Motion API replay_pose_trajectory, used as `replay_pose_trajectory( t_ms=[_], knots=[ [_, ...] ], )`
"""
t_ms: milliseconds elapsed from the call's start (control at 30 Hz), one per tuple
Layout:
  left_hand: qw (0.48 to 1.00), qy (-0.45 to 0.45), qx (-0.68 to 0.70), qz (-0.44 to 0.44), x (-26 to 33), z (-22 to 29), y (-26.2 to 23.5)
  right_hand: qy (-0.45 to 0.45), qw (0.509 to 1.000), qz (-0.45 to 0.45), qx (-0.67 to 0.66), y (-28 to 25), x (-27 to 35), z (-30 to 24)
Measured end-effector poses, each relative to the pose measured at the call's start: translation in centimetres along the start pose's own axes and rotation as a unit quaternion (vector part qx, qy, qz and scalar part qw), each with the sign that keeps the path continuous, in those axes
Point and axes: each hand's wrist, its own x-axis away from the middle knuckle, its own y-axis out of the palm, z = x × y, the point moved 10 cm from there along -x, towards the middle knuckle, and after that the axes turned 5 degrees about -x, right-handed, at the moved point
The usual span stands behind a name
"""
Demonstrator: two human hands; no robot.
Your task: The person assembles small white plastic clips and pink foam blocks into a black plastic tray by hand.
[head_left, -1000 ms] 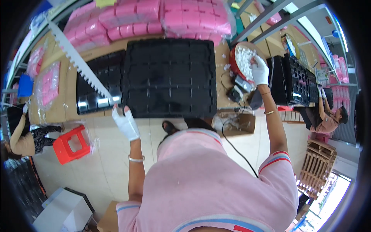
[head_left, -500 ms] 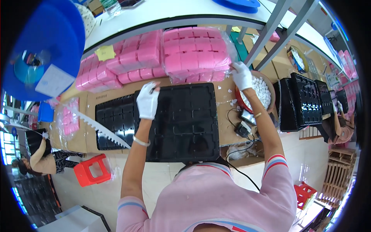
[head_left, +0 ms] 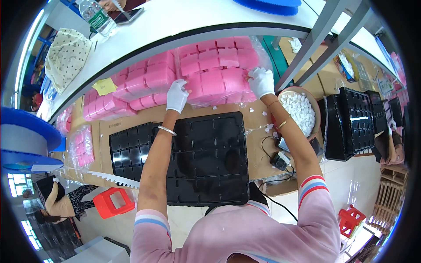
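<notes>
My left hand (head_left: pixel 177 97), in a white glove, has its fingers curled against the left front edge of a stack of pink foam blocks (head_left: pixel 215 83). At the stack's right edge, my gloved right hand (head_left: pixel 262 82) grips the foam with bent fingers. The stack sits in clear plastic wrap on the cardboard-covered bench. Closer to me lies a large black moulded tray (head_left: pixel 208 158) with a grid of shallow sections. Another black tray (head_left: pixel 130 147) rests beside it, partly hidden by my left forearm. A round tub (head_left: pixel 298 111) of small white pieces stands right of my right wrist.
More wrapped pink foam blocks (head_left: pixel 149 74) fill the left back. Black trays (head_left: pixel 351 122) stand stacked at the right. A white toothed strip (head_left: pixel 109 177) extends from the blue reel (head_left: pixel 26 140). Overhead are a white shelf (head_left: pixel 175 17) and grey posts (head_left: pixel 315 44). Other people work at both sides.
My left hand has gone from the black tray up to the foam stack. My right hand has shifted left, from beside the tub onto the stack's right edge. The view has shifted.
</notes>
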Motion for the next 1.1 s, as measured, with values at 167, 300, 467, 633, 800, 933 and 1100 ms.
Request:
replay_pose_trajectory(
  t_ms=[167,300,467,633,800,933,1100],
  knots=[
    [0.993,0.116,-0.003,0.033,1.1,2.9,-2.2,0.000,0.996,0.070,-0.061,-2.5,-2.1,-0.8],
    [0.995,0.091,-0.020,0.045,0.3,0.2,-2.1,-0.012,0.991,0.108,-0.080,-4.6,-4.1,-2.1],
    [0.996,0.058,0.045,0.053,-1.6,0.0,-2.8,-0.033,0.990,0.114,-0.076,-6.9,-5.8,-3.5],
    [0.974,0.176,-0.052,0.132,-0.2,4.7,-10.3,-0.103,0.986,0.106,-0.083,-12.0,-4.3,-8.9],
    [0.996,0.090,-0.003,0.028,7.0,2.8,-14.6,-0.162,0.983,-0.038,-0.074,-14.6,5.2,-15.4],
    [0.997,0.048,0.033,-0.040,17.3,0.0,-15.8,-0.211,0.957,-0.140,-0.141,-13.8,14.4,-20.8],
    [0.992,-0.019,0.091,-0.085,28.1,-3.5,-15.1,-0.190,0.928,-0.258,-0.189,-12.4,20.6,-24.4]
  ],
)
